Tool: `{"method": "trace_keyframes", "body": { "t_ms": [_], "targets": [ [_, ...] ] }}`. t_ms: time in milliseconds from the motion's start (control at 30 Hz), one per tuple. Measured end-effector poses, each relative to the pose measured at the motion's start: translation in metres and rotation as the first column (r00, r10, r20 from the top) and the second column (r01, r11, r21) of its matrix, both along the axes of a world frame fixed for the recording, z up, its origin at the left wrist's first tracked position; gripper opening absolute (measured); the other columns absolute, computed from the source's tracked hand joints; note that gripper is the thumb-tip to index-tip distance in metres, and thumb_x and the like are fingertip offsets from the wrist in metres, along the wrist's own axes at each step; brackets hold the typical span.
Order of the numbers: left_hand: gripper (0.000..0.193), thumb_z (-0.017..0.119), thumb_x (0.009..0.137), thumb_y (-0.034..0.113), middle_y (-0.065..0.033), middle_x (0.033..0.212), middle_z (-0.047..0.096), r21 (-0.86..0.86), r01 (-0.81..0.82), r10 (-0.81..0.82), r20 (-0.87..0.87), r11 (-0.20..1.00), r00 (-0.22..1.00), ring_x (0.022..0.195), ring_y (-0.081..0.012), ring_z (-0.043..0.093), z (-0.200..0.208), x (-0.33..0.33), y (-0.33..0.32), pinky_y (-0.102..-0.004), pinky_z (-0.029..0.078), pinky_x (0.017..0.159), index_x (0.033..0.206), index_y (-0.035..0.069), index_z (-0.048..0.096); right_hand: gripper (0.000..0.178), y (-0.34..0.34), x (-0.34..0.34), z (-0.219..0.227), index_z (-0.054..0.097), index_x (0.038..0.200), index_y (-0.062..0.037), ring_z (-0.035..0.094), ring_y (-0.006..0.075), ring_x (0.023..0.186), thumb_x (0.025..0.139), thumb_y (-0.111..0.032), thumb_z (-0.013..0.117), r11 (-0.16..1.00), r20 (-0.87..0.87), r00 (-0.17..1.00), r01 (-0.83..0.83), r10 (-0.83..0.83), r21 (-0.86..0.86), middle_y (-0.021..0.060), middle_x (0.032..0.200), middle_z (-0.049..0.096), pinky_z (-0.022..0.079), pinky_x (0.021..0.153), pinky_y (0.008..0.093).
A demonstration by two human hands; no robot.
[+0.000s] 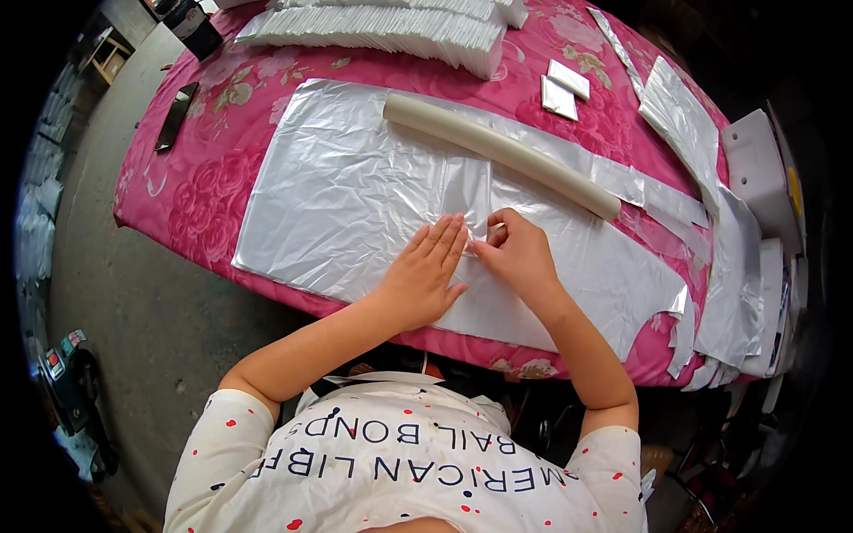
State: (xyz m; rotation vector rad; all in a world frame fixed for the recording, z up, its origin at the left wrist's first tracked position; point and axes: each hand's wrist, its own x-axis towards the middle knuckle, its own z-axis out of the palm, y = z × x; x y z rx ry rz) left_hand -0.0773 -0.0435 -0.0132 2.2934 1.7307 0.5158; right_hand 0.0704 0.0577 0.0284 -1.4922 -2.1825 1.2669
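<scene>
Beyond the flattened left grip (pixel 428 271) and curled right grip (pixel 520 258) (pinch unclear), a silvery plastic strip (pixel 466 188) seemed part-folded; farther, two white rectangular packets (pixel 558 98) looked finished.

black phone (pixel 177 116), pink floral tablecloth (pixel 147 173)

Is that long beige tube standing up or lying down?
Lying down: the beige tube stretches lengthwise across the silvery sheeting.
</scene>
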Motion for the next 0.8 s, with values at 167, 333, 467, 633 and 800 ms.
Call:
{"method": "trace_keyframes", "body": {
  "t_ms": [167,333,467,633,800],
  "targets": [
    [0.063,0.063,0.073,0.018,-0.0190,0.131,0.044,0.063,-0.044,0.037,0.114,0.997,0.993,0.121,-0.0303,0.043,0.010,-0.006,0.013,-0.0404,0.035,0.099,0.128,-0.004,0.040,0.053,0.001,0.014,-0.020,0.052,0.117,0.0001,0.048,0.0281,0.112,0.071,-0.018,0.070,0.509,0.194,0.918,-0.358,0.347,0.783,0.0157,0.120,0.052,0.040,0.093,0.0355],
    [0.050,0.061,0.067,0.006,-0.0155,0.115,0.055,0.188,0.015,-0.018,0.017,0.982,1.000,0.105,-0.0279,0.054,0.012,-0.015,0.029,-0.0372,0.043,0.089,0.115,-0.003,0.051,0.045,0.017,0.013,-0.011,0.054,0.117,-0.0009,0.047,0.0283,0.116,0.076,-0.017,0.062,0.651,0.123,0.871,-0.443,0.476,0.617,0.0130,0.125,0.052,0.039,0.098,0.0355],
    [0.042,0.059,0.068,0.002,-0.0135,0.108,0.060,0.140,0.093,-0.084,-0.072,0.986,0.994,0.097,-0.0268,0.059,0.018,-0.018,0.035,-0.0354,0.046,0.085,0.110,-0.002,0.055,0.039,0.028,0.016,-0.020,0.060,0.107,-0.0036,0.053,0.0294,0.106,0.068,-0.002,0.064,0.648,0.010,0.854,-0.403,0.521,0.646,0.0121,0.115,0.057,0.045,0.089,0.0359],
    [0.043,0.064,0.070,0.009,-0.0131,0.107,0.062,0.377,0.247,-0.280,0.037,0.893,0.959,0.095,-0.0256,0.061,0.008,-0.023,0.007,-0.0360,0.048,0.083,0.111,0.000,0.056,0.031,0.004,0.025,-0.026,0.063,0.094,-0.0034,0.057,0.0256,0.089,0.064,0.001,0.067,0.643,-0.055,0.835,-0.378,0.548,0.666,0.0078,0.096,0.062,0.049,0.075,0.0341],
    [0.047,0.070,0.070,0.013,-0.0149,0.108,0.061,0.241,0.205,-0.265,0.250,0.949,0.931,0.094,-0.0256,0.062,0.012,-0.024,-0.010,-0.0356,0.048,0.078,0.113,0.001,0.056,0.029,-0.020,0.034,-0.024,0.067,0.090,-0.0094,0.058,0.0231,0.080,0.066,0.005,0.063,0.714,-0.144,0.849,-0.322,0.508,0.622,0.0046,0.089,0.064,0.049,0.068,0.0317]
  ]
}}
